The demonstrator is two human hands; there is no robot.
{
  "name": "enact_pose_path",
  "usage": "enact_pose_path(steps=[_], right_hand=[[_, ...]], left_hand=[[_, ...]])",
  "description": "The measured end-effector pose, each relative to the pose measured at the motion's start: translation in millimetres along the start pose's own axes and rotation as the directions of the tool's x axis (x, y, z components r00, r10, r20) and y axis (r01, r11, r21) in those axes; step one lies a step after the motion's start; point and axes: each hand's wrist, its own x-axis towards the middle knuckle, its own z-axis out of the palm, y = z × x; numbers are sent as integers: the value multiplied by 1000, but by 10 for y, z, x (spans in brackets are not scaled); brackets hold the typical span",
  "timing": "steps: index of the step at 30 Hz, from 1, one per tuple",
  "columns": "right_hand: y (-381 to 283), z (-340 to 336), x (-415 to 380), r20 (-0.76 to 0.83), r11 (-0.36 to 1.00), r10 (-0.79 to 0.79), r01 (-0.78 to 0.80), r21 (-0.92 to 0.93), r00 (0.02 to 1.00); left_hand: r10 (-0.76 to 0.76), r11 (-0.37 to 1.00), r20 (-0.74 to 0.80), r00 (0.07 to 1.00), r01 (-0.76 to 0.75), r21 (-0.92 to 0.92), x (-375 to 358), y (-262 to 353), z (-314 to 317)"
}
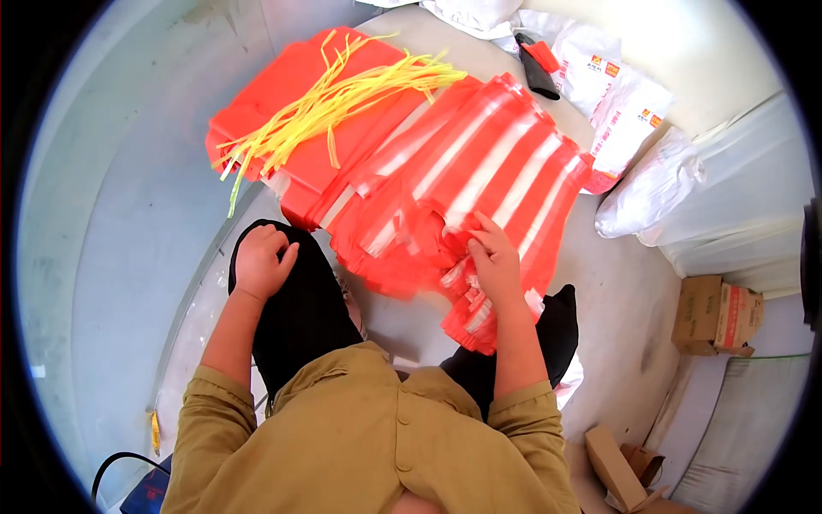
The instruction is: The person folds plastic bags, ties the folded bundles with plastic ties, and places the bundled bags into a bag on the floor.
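My left hand [265, 261] rests on my left knee with its fingers loosely curled and nothing in them. My right hand [497, 261] is closed on the near edge of a spread pile of thin red plastic sheets [514, 163] with white bands, in front of my lap. Below that hand, a crumpled end of the red-and-white plastic hangs toward my right thigh. Farther left lies a flat stack of plain red plastic [300, 73], partly under the striped pile. Across it lies a loose bundle of yellow plastic strips [342, 103].
White printed sacks [634, 120] and a black-and-red object [539, 68] lie beyond the pile. A white plastic bundle [646, 193] sits at the right. Cardboard boxes [715, 317] stand farther right. A yellow-handled tool [155, 433] lies at lower left.
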Motion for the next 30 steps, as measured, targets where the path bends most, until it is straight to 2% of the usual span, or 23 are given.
enact_pose_path(steps=[3,6,9,11,12,13,15,17,18,21,22,24,27,30], right_hand=[[-57,-61,81,-56,992,14,-7,125,998],[-8,-76,136,-89,980,-190,183,-76,978],[-158,-95,73,-77,944,-224,197,-266,972],[-131,-68,40,-58,912,-282,249,-327,958],[-121,-53,32,-47,892,-313,277,-356,949],[-119,-34,21,-68,916,-289,256,-309,955],[-114,-13,-5,-111,954,-237,209,-215,965],[-86,-28,-17,-104,963,-212,190,-190,972],[-72,-37,-23,-104,968,-200,180,-177,974],[-17,-85,-61,-10,912,-292,275,-305,956],[-45,-95,-85,7,881,-332,312,-356,943],[-168,-111,-118,48,806,-408,385,-450,912],[-360,-36,-105,65,702,-450,398,-590,891],[-254,35,-1,46,723,-476,421,-548,878]], left_hand=[[-20,1000,16,1000,20,-22,16,1,13],[-39,991,16,999,41,-128,69,45,37],[5,961,18,1000,0,-276,144,275,113],[-41,900,108,993,84,-429,175,599,192],[-59,814,193,980,159,-559,162,758,309],[-77,707,275,958,247,-663,149,918,427],[-11,325,486,874,463,-825,205,1230,656],[85,-27,648,757,652,-758,373,1571,707],[95,-158,671,736,676,-719,447,1684,769],[72,-489,698,713,635,-598,620,1921,943],[52,-551,713,699,616,-563,667,1956,939],[22,-572,725,688,603,-555,709,1974,954],[34,-572,723,690,606,-552,716,1927,926],[-12,-492,728,685,630,-601,706,1924,767]])
